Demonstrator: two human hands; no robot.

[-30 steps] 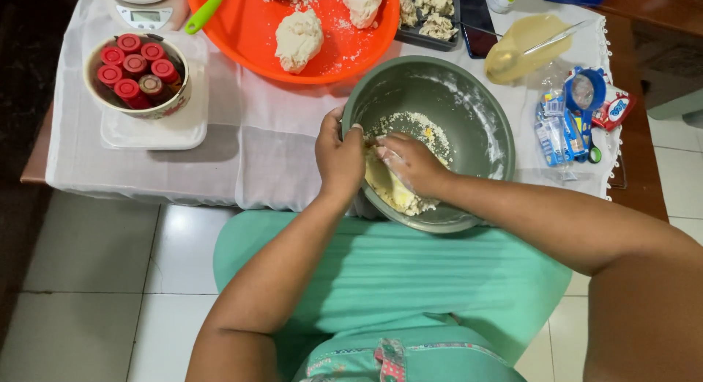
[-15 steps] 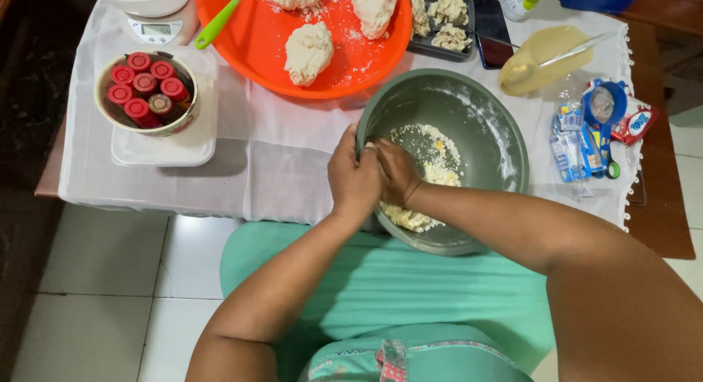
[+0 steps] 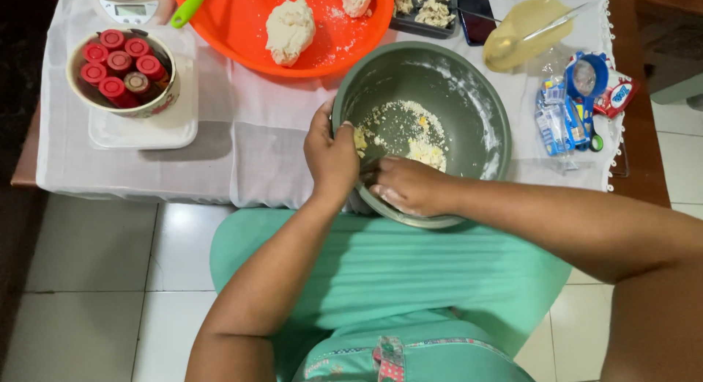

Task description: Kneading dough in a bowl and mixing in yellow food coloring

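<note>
Your left hand [image 3: 331,153] is curled over the near-left rim of the bowl [image 3: 469,107], gripping it to keep it steady. Your right hand [image 3: 410,186] is down inside at the near wall, fingers bent and cupped on the metal, scraping up crumbs; I can't tell if there's dough pinched under it. The two hands sit just beside each other. The dough bits [image 3: 410,129] are a loose yellowish scatter on the bowl floor, just beyond your right hand.

Tip, if you ask me: keep that rim hold firm, since the bowl hangs a little over the table's near edge, and sweep the crumbs toward the middle in one pile instead of chasing them around.

Farther out: the orange tray [image 3: 351,38] sits far and left of the bowl, with a dough ball [image 3: 290,29] on it. At far left a cup of red-capped tubes [image 3: 121,67] stands on a white scale [image 3: 143,125]. Right of the bowl there's a heap of small packets [image 3: 560,118], blue and white in clear wrap, plus a red-and-white one [image 3: 615,96] at the right edge. A pale yellow lid [image 3: 523,34] lies far right.
</note>
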